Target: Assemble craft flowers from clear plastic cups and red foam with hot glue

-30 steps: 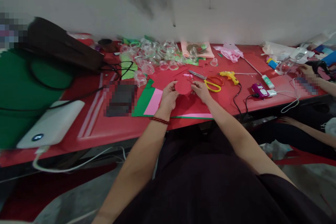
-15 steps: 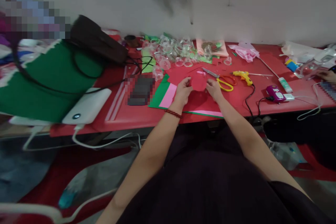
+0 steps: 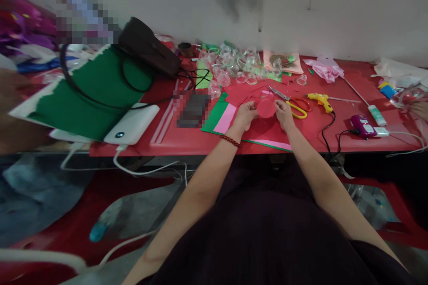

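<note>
View swings leftward, red disc point(image 3: 266, 108) lying over red paper point(image 3: 264, 132), opposite edges pinched by closed fingers of left hand point(image 3: 245, 116) and right hand point(image 3: 284, 114), apparently for checking, next move needing steady grip.

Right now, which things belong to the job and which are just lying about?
Likely in the job:
red disc, held between left hand and right hand
coloured sheets beneath the hands
scissors near the right hand
glue gun and clear cups, perhaps

Apparently just lying about:
dark bag
white power bank
</note>
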The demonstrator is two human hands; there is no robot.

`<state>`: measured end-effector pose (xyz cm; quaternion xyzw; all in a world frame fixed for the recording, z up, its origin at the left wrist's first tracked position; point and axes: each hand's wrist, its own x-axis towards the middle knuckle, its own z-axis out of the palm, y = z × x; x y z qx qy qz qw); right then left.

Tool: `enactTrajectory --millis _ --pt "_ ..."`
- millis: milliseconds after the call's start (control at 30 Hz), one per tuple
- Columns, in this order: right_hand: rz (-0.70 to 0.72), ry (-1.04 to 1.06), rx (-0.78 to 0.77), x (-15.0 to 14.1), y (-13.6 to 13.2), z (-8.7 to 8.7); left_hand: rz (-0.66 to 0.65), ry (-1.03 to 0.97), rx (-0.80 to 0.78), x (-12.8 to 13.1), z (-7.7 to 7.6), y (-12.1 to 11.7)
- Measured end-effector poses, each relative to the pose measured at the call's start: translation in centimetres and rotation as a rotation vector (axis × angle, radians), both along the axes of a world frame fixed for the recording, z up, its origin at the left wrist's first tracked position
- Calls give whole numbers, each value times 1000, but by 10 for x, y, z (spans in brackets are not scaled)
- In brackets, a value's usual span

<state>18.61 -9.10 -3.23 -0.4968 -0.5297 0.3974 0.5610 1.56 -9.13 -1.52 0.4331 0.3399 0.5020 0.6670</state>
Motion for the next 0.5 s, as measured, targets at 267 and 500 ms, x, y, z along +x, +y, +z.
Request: enactTrajectory --millis 267,500 --pt "12 -6 11 -1 -2 4 24 -20 -14 0 -3 2" --pt "-113 -164 96 -1 -8 2 -42 -181 -10 -8 10 -2"
